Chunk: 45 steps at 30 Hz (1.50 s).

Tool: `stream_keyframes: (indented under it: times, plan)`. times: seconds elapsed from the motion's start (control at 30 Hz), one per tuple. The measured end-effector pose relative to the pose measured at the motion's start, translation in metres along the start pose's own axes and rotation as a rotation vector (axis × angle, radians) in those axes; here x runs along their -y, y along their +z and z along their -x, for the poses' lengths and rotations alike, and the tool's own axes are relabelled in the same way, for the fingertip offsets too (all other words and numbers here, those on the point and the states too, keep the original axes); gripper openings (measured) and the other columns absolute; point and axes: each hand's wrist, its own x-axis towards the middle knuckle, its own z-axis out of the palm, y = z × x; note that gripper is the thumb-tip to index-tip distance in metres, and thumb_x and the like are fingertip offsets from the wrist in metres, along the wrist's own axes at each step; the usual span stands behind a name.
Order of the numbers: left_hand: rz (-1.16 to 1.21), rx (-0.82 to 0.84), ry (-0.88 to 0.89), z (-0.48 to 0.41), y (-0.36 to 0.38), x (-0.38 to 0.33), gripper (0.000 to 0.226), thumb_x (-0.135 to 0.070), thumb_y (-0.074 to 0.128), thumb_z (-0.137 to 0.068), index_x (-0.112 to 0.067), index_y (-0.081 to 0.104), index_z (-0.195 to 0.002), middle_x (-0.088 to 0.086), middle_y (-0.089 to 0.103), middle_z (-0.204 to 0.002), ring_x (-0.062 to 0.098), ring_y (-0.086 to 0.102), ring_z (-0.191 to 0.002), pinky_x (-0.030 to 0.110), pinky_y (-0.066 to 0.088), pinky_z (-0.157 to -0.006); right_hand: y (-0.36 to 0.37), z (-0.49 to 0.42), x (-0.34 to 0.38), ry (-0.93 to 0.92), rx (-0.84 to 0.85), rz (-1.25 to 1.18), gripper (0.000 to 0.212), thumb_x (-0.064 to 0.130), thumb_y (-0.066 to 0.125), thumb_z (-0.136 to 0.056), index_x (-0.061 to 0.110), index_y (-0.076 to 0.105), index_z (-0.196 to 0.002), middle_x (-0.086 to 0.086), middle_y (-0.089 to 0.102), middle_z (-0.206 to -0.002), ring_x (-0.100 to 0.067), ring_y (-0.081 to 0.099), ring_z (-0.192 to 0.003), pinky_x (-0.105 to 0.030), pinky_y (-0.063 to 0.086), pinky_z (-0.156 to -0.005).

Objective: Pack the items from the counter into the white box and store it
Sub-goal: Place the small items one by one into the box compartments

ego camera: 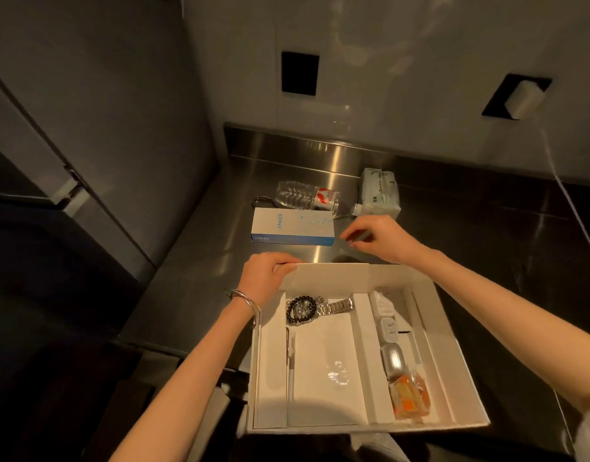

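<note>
The white box point(453, 371) lies open at the counter's near edge. Its compartments hold a steel watch point(315, 308) with a dark bead bracelet, a pen point(291, 361), a white charger point(387, 326), a silver case point(393, 360) and an orange packet point(411, 396). My left hand point(265, 273) grips the box's far left corner, fingers over the rim. My right hand point(375, 240) hovers just beyond the far rim with loosely bent fingers and holds nothing. To its left, a blue-and-white Anker box point(292, 226) rests on the counter.
Behind the Anker box lie a clear water bottle point(307, 198) on its side and a tissue pack point(380, 193). A small dark item point(262, 200) sits left of the bottle. The steel counter point(470, 228) meets a wall behind and a tall cabinet point(87, 128) on the left.
</note>
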Motion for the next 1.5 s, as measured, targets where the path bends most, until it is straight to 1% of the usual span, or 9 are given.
stream_keyframes:
  times: [0.17, 0.37, 0.5, 0.63, 0.87, 0.97, 1.13, 1.33, 1.5]
  plan:
    - [-0.029, 0.003, -0.001, 0.0, -0.002, -0.004, 0.022, -0.018, 0.052, -0.09, -0.019, 0.069, -0.103, 0.001, 0.07, -0.105, 0.005, 0.053, -0.089, 0.023, 0.042, -0.084, 0.013, -0.05, -0.035, 0.081, 0.288, 0.134, 0.031, 0.001, 0.064, -0.082, 0.008, 0.063, -0.112, -0.011, 0.059, -0.121, -0.024, 0.056, -0.111, -0.027, 0.045, -0.091]
    - [-0.024, -0.003, -0.025, 0.003, -0.004, -0.007, 0.021, -0.017, 0.053, -0.09, -0.019, 0.071, -0.1, 0.001, 0.071, -0.1, 0.006, 0.056, -0.087, 0.019, 0.041, -0.079, 0.053, -0.083, -0.065, 0.022, 0.575, 0.341, 0.039, 0.006, 0.072, -0.075, 0.016, 0.064, -0.111, -0.006, 0.06, -0.116, -0.023, 0.055, -0.106, -0.028, 0.042, -0.088]
    - [-0.017, 0.002, -0.031, 0.002, -0.004, -0.007, 0.02, -0.016, 0.054, -0.089, -0.019, 0.071, -0.099, 0.0, 0.071, -0.099, 0.006, 0.056, -0.088, 0.012, 0.038, -0.077, 0.059, -0.088, -0.073, 0.012, 0.553, 0.371, 0.031, 0.004, 0.071, -0.075, 0.015, 0.065, -0.103, -0.007, 0.062, -0.112, -0.022, 0.056, -0.097, -0.031, 0.047, -0.085]
    - [-0.024, -0.002, -0.046, 0.001, -0.001, -0.006, 0.02, -0.016, 0.054, -0.089, -0.019, 0.07, -0.101, 0.002, 0.071, -0.101, 0.008, 0.055, -0.09, 0.025, 0.043, -0.085, 0.062, -0.085, -0.074, 0.012, 0.538, 0.393, 0.024, 0.009, 0.069, -0.077, 0.014, 0.063, -0.1, -0.005, 0.062, -0.105, -0.017, 0.051, -0.087, -0.021, 0.039, -0.062]
    - [-0.024, -0.003, -0.025, 0.0, -0.002, -0.006, 0.02, -0.017, 0.055, -0.089, -0.019, 0.07, -0.101, 0.002, 0.071, -0.102, 0.007, 0.057, -0.089, 0.021, 0.042, -0.083, 0.018, -0.061, -0.056, 0.064, 0.166, 0.171, 0.032, 0.016, 0.07, -0.078, 0.007, 0.059, -0.107, -0.014, 0.063, -0.108, -0.025, 0.058, -0.093, -0.037, 0.052, -0.083]
    - [-0.025, 0.004, -0.022, 0.0, -0.001, -0.003, 0.021, -0.018, 0.054, -0.089, -0.017, 0.069, -0.104, 0.003, 0.07, -0.105, 0.011, 0.058, -0.093, 0.021, 0.043, -0.083, -0.007, -0.03, -0.039, 0.015, 0.058, 0.042, 0.029, 0.016, 0.071, -0.078, 0.011, 0.062, -0.105, -0.009, 0.062, -0.109, -0.019, 0.057, -0.094, -0.024, 0.051, -0.077]
    - [-0.002, 0.007, -0.013, 0.0, -0.002, -0.002, 0.022, -0.02, 0.054, -0.09, -0.016, 0.068, -0.105, 0.005, 0.069, -0.107, 0.007, 0.054, -0.093, 0.024, 0.043, -0.085, -0.022, 0.035, 0.012, -0.057, 0.172, -0.106, 0.024, 0.015, 0.071, -0.077, 0.017, 0.062, -0.099, 0.008, 0.06, -0.096, -0.007, 0.058, -0.085, -0.018, 0.049, -0.076]
    - [0.0, 0.015, -0.007, 0.002, -0.002, -0.004, 0.022, -0.021, 0.054, -0.09, -0.015, 0.068, -0.106, 0.006, 0.068, -0.11, 0.017, 0.056, -0.101, 0.031, 0.045, -0.089, 0.033, 0.071, 0.032, 0.017, 0.422, 0.031, 0.027, 0.023, 0.071, -0.077, 0.012, 0.062, -0.101, -0.004, 0.065, -0.099, -0.018, 0.06, -0.087, -0.031, 0.051, -0.08]
    - [-0.012, 0.027, 0.002, 0.004, -0.003, -0.006, 0.024, -0.023, 0.053, -0.091, -0.016, 0.067, -0.108, 0.006, 0.067, -0.112, 0.02, 0.056, -0.102, 0.032, 0.044, -0.09, 0.08, 0.075, 0.037, 0.166, 0.546, 0.131, 0.019, 0.021, 0.068, -0.079, 0.011, 0.055, -0.089, -0.002, 0.058, -0.087, -0.022, 0.052, -0.08, -0.022, 0.037, -0.059]
